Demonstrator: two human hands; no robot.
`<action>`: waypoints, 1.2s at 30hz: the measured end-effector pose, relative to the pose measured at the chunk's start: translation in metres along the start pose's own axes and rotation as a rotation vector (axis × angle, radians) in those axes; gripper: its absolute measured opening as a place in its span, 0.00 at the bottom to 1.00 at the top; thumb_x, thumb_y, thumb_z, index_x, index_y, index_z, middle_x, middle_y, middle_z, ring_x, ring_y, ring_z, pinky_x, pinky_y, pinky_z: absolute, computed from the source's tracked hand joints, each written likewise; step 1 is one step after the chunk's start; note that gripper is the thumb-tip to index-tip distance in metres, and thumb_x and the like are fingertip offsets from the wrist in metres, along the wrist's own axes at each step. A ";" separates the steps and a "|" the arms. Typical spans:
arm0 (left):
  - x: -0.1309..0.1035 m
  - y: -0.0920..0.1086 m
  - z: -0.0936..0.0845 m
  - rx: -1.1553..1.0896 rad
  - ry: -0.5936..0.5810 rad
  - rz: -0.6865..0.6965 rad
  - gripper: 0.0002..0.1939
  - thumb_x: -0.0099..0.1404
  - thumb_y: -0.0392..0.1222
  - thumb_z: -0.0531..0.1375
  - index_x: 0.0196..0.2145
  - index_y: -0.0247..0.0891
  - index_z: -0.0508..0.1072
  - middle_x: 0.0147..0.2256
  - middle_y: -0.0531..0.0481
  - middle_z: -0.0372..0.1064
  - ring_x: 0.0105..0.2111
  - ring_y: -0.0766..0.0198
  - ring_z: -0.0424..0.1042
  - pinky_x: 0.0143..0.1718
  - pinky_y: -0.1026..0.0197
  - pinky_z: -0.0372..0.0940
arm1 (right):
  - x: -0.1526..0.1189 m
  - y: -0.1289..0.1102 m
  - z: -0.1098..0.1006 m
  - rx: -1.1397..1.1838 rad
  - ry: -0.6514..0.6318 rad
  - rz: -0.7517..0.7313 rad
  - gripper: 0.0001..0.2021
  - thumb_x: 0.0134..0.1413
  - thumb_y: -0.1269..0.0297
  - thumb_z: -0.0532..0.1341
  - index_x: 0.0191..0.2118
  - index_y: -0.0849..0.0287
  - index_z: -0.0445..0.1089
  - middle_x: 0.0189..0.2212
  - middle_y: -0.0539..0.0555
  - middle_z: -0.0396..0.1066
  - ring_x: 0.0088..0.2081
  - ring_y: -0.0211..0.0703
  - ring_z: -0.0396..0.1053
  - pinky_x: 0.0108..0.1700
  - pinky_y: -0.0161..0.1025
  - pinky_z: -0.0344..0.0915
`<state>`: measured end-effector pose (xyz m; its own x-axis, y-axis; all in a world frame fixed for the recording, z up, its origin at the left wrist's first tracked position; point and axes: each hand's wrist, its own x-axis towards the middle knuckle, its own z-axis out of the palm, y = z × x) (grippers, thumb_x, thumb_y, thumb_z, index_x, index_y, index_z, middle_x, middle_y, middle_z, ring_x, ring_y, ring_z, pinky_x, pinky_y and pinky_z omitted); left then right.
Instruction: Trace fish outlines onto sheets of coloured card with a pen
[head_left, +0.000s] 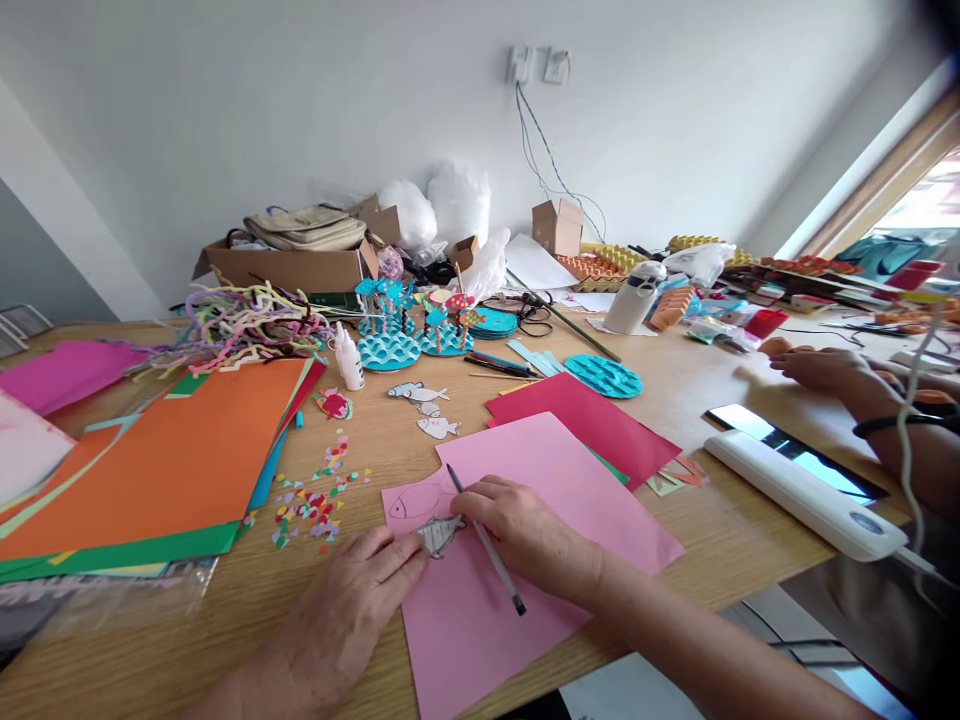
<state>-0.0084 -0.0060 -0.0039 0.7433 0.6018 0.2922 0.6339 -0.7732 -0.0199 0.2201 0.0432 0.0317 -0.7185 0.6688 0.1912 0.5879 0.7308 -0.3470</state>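
Observation:
A pink sheet of paper (480,640) lies in front of me with a fish outline (420,500) drawn near its left edge. A small grey paper fish (441,536) rests on the sheet just below that drawing. My left hand (360,600) lies flat at the sheet's left edge, its fingertips on the paper fish's left end. My right hand (525,530) is closed round a pen (499,570) beside the fish's tail; the pen's dark end points toward me. Above the sheet lie several white paper fish (438,427).
Orange and green sheets (165,450) and paper confetti (307,515) are at left. Behind stand a glue bottle (349,360), pipe cleaners (247,325) and blue fish crafts (388,350). Red paper (592,425), a long white device (802,495) and another person's hand (825,370) are at right.

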 end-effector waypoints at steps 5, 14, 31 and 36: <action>0.001 0.000 0.000 0.072 0.022 0.022 0.22 0.63 0.23 0.44 0.50 0.34 0.66 0.47 0.51 0.69 0.43 0.58 0.64 0.43 0.56 0.63 | 0.003 -0.011 -0.002 0.269 0.160 0.064 0.05 0.53 0.73 0.57 0.36 0.60 0.68 0.29 0.54 0.71 0.30 0.40 0.67 0.33 0.34 0.62; 0.004 0.005 -0.008 0.050 -0.038 -0.015 0.23 0.64 0.24 0.42 0.51 0.37 0.66 0.48 0.51 0.68 0.42 0.59 0.65 0.44 0.57 0.64 | 0.012 -0.018 0.004 0.595 0.095 0.122 0.06 0.58 0.70 0.51 0.33 0.60 0.64 0.27 0.51 0.69 0.28 0.35 0.65 0.31 0.31 0.61; 0.022 -0.023 -0.019 -0.422 -0.147 -0.019 0.17 0.70 0.31 0.45 0.48 0.40 0.70 0.47 0.49 0.68 0.49 0.61 0.63 0.50 0.57 0.60 | 0.006 -0.011 -0.004 0.624 0.160 0.237 0.05 0.58 0.69 0.50 0.39 0.58 0.60 0.29 0.50 0.70 0.30 0.38 0.68 0.33 0.35 0.62; 0.037 -0.034 -0.021 -0.607 -0.167 -0.015 0.16 0.70 0.32 0.47 0.40 0.41 0.75 0.42 0.51 0.71 0.44 0.63 0.68 0.47 0.61 0.60 | 0.003 -0.004 -0.023 0.841 0.140 0.267 0.03 0.51 0.71 0.52 0.31 0.59 0.61 0.22 0.48 0.69 0.28 0.38 0.66 0.33 0.35 0.62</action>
<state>-0.0067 0.0383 0.0282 0.7898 0.5985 0.1342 0.4462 -0.7107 0.5439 0.2242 0.0458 0.0543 -0.5118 0.8534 0.0990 0.2227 0.2431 -0.9441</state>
